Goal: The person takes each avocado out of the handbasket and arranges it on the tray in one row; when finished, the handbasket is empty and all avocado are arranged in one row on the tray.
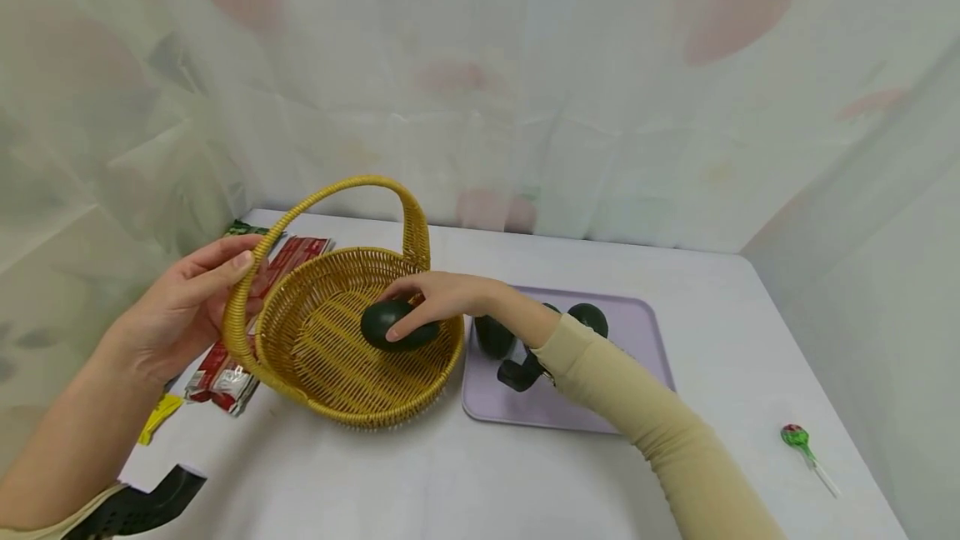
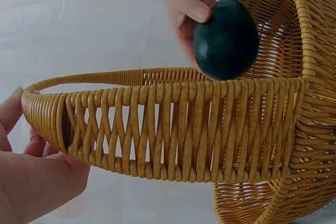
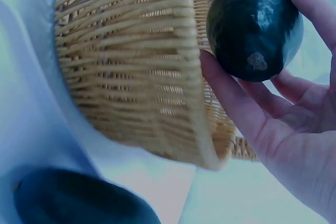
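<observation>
My left hand (image 1: 180, 302) holds the arched handle (image 1: 236, 319) of a yellow wicker basket (image 1: 322, 357); in the left wrist view its thumb and fingers are around the handle's curve. My right hand (image 1: 446, 294) grips a smooth dark green avocado (image 1: 381, 325) over the right side of the basket. In the right wrist view, a pale stem scar marks the end of this avocado (image 3: 254, 30), and the fingers lie along its sides by the basket's rim. More dark green avocados (image 1: 495, 340) lie on a lilac tray (image 1: 637, 357), partly hidden by my right forearm.
Red snack packets (image 1: 225, 377) lie behind and left of the basket, with a green packet (image 1: 243, 228) at the back and a yellow wrapper (image 1: 159, 417) nearer. A green lollipop (image 1: 797, 437) lies at the right. Patterned curtains (image 1: 585, 107) enclose the white table (image 1: 360, 482).
</observation>
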### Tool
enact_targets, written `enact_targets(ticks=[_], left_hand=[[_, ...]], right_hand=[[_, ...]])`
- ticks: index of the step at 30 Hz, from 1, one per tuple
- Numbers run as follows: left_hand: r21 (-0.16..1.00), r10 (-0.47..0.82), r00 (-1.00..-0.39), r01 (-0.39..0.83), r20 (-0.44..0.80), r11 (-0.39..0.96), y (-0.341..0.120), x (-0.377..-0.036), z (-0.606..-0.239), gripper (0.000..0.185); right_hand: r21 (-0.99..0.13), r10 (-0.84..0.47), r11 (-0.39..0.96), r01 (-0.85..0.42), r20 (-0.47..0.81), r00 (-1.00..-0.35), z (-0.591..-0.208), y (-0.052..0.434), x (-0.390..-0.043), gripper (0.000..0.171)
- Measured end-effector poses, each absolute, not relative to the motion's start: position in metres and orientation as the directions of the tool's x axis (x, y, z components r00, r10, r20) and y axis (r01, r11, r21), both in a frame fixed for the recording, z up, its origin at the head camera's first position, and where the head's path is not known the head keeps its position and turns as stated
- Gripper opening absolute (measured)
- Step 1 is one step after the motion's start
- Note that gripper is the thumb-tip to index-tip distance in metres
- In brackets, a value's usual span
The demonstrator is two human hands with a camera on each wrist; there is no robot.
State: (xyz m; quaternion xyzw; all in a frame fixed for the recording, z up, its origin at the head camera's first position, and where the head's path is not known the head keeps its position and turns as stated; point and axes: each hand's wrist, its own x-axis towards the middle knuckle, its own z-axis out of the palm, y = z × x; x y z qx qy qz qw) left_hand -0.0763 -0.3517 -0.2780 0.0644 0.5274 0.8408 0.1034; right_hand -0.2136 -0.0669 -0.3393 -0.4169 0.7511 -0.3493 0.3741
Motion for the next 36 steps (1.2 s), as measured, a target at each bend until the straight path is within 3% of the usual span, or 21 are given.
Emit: enact_targets(ticks=[17, 31, 36], left_hand=[[0.881, 0.261, -0.965, -0.123, 0.0, -0.457, -0.361, -0.077, -0.28, 0.031], [0.861, 0.268, -0.963, -0.134, 0.003, -0.49, -0.362, -0.075, -0.281, 0.032], [0.858, 0.265, -0.964, -0.133, 0.003, -0.496, -0.361, -0.074, -0.281, 0.032]], right_hand=[[-0.919, -0.784, 0.388, -0.075, -0.286, -0.551, -0.325, -0.009, -0.204, 0.056], [-0.943, -0.729, 0.319, 0.093, -0.307, -0.612, -0.329, 0.037, -0.19, 0.058], [-0.936, -0.669, 0.318, 0.15, -0.333, -0.664, -0.332, 0.055, -0.184, 0.06]])
